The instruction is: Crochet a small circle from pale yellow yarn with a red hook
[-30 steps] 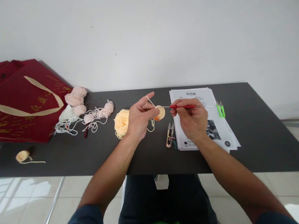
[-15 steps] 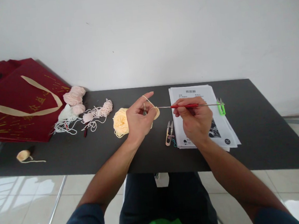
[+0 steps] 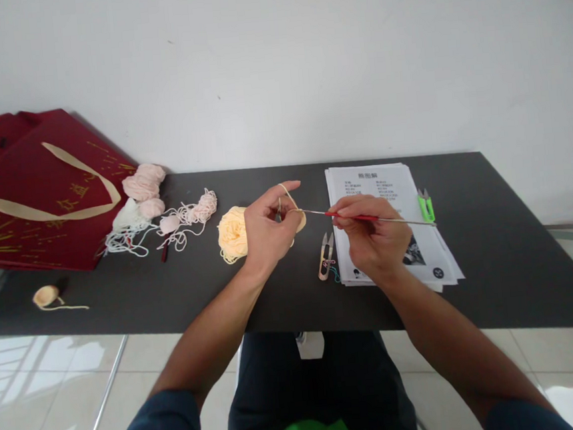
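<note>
My left hand [image 3: 271, 226] pinches a small pale yellow crochet piece [image 3: 302, 221], mostly hidden behind the fingers. A strand of yellow yarn [image 3: 286, 191] loops over the raised index finger. My right hand [image 3: 375, 230] grips a crochet hook [image 3: 365, 217] by its red middle, like a pen. The hook's thin metal tip reaches left to the crochet piece at my left fingertips; its other end points right. Beside my left wrist lies a yellow yarn ball [image 3: 233, 234], partly covered by the hand.
Thread snips [image 3: 324, 258] lie left of the printed sheets [image 3: 348, 176] under my right hand; green snips [image 3: 425, 207] lie right. Pink and white yarn [image 3: 144, 184] sits by a dark red bag [image 3: 37, 176]. A small cream crochet piece [image 3: 46, 295] rests at the table's [image 3: 511, 255] left.
The hook has tilted, its right end dropping lower while its tip stays at the crochet piece. My right hand has turned slightly; the left keeps its hold.
</note>
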A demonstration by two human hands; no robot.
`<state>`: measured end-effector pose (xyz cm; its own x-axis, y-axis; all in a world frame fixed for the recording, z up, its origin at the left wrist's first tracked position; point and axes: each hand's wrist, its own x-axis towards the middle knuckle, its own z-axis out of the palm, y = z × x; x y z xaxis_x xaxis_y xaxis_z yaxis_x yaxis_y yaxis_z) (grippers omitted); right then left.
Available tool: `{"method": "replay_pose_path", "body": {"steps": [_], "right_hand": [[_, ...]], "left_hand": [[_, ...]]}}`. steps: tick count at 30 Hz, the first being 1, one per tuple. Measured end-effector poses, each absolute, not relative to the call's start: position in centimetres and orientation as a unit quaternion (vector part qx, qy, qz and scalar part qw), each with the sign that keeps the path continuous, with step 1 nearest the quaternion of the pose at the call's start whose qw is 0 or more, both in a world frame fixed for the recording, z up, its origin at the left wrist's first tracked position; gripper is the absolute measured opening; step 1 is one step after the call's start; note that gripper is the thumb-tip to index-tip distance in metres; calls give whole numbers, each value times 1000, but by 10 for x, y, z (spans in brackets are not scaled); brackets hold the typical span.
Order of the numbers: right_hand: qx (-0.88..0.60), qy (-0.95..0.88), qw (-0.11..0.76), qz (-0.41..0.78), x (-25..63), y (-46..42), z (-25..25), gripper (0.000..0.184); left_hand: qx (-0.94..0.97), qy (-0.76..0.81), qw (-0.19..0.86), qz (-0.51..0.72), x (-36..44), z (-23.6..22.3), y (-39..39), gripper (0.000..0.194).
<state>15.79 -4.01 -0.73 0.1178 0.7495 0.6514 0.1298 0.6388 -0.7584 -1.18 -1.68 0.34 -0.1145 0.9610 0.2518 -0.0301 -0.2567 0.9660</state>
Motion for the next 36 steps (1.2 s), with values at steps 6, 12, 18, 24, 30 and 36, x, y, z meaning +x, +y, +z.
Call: {"method": "replay_pose_path", "body": {"steps": [6, 12, 18, 24, 30, 36], "right_hand": [[-322, -542, 692, 350, 159, -28, -11, 10], [-320, -424, 664, 526, 161, -12, -19, 16], [-342, -339, 652, 585, 149, -14, -25, 14], [-341, -332, 648, 595, 149, -14, -27, 15], [-337, -385, 646, 566, 147, -17, -26, 11], [-373, -446, 690, 432, 133, -33, -20, 11]], "left_hand": [[493, 419, 469, 601, -15, 1, -13, 47], [453, 382, 525, 611, -13, -3, -9, 38], [429, 401, 524, 616, -7, -8, -10, 24], [420, 381, 510, 647, -6, -9, -10, 33], [446, 393, 509, 623, -9, -8, -10, 43], [442, 392, 526, 612, -7, -9, -9, 58]]}}
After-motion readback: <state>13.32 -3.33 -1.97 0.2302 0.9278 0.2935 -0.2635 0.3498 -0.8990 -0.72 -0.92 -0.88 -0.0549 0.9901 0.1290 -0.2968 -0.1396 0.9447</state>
